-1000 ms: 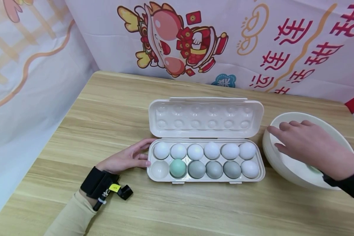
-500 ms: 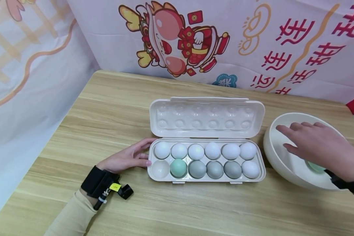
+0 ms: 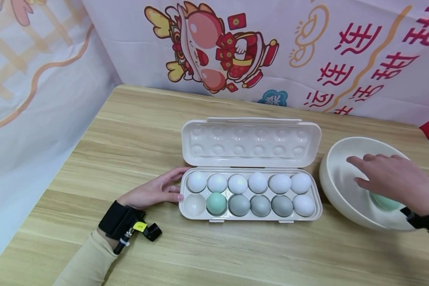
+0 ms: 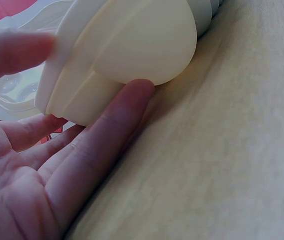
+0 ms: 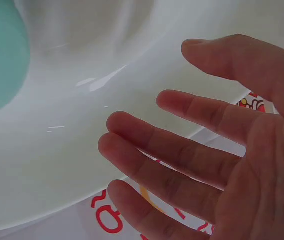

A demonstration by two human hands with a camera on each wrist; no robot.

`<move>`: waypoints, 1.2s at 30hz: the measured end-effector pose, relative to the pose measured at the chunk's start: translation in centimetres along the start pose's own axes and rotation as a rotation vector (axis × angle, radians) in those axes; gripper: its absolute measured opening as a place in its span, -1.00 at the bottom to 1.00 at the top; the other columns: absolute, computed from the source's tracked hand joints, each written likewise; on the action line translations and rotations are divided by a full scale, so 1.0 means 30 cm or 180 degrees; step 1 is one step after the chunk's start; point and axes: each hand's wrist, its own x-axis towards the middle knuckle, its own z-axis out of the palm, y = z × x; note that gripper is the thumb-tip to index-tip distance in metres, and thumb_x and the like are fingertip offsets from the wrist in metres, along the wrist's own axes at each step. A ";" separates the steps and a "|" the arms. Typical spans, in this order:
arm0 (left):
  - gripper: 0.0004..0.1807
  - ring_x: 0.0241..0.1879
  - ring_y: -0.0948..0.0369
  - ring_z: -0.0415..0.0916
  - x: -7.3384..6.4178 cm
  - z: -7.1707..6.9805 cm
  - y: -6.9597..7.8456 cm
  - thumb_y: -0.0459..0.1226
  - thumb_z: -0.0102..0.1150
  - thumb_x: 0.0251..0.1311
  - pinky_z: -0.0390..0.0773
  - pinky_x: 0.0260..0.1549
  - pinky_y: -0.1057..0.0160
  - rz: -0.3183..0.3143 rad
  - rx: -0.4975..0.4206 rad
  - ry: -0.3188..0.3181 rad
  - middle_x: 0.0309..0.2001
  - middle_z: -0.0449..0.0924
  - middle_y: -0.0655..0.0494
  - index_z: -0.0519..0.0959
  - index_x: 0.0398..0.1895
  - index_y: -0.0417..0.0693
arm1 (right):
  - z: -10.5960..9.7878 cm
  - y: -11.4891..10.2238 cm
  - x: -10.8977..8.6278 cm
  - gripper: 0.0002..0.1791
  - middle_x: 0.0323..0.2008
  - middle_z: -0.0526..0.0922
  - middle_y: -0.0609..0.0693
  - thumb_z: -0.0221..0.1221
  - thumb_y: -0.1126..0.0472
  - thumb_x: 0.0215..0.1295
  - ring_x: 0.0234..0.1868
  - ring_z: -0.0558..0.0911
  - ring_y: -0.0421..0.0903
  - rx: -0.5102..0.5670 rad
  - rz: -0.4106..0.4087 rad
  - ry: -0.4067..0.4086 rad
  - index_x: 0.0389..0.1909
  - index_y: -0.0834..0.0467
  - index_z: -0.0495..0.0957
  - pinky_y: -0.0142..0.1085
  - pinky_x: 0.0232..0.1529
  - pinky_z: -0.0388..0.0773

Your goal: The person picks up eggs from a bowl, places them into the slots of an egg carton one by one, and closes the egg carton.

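A cream plastic egg carton [image 3: 251, 217] lies with its lid [image 3: 252, 143] raised on the table. White, grey and green eggs fill its cups, apart from the front-left one, which is bare. My left hand [image 3: 156, 189] touches the carton's left end. In the left wrist view, the thumb [image 4: 16, 52] is at the rim and a nearly straight finger [image 4: 109, 125] meets the underside of a cup. Over a large white bowl [image 3: 337, 198], my right hand [image 3: 397, 180] hovers with spread fingers, holding nothing. A green egg [image 5: 1, 57] lies in the bowl, partly hidden by that hand.
The wooden table [image 3: 236, 254] carries the carton near its middle and the bowl at the right. A printed cloth [image 3: 128, 39] hangs behind the table's far edge, and more pale cloth hangs at the left.
My right hand has moved to the right over the bowl, and more of the green egg there shows. The left hand and the carton have stayed put.
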 end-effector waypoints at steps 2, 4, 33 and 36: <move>-0.25 0.10 -0.08 0.39 -0.001 0.000 0.000 -0.41 0.07 0.19 0.53 -0.07 0.14 0.0000 -0.0003 -0.0001 0.37 -0.02 -0.22 -0.02 0.39 0.05 | 0.008 0.008 0.002 -0.36 -0.44 0.59 0.16 0.35 0.03 -0.09 -0.47 0.52 0.07 0.0022 -0.0007 0.0004 0.00 0.29 0.46 0.13 -0.38 0.51; -0.25 0.10 -0.08 0.39 -0.002 0.000 -0.001 -0.41 0.07 0.19 0.53 -0.07 0.14 -0.0002 0.0001 0.0001 0.37 -0.02 -0.22 -0.02 0.39 0.05 | 0.015 0.013 0.005 -0.37 -0.46 0.59 0.14 0.35 0.03 -0.09 -0.50 0.50 0.04 0.0029 -0.0006 -0.0004 -0.01 0.28 0.46 0.12 -0.39 0.51; -0.26 0.10 -0.07 0.39 0.001 -0.001 -0.002 -0.41 0.07 0.20 0.53 -0.06 0.15 -0.0029 -0.0005 -0.0007 0.38 -0.03 -0.20 -0.02 0.39 0.05 | 0.098 0.072 -0.010 -0.58 -0.62 0.37 0.00 0.30 0.04 0.00 -0.56 0.34 -0.04 0.0501 0.0345 -0.0573 -0.35 0.30 0.43 -0.24 -0.55 0.35; -0.26 0.10 -0.07 0.39 0.001 -0.003 -0.003 -0.41 0.06 0.20 0.53 -0.05 0.15 -0.0009 0.0022 -0.0016 0.38 -0.03 -0.22 -0.02 0.39 0.03 | 0.100 0.075 -0.010 -0.63 -0.63 0.35 0.00 0.27 0.06 0.03 -0.57 0.33 -0.05 0.0538 0.0343 -0.0602 -0.43 0.28 0.40 -0.24 -0.54 0.32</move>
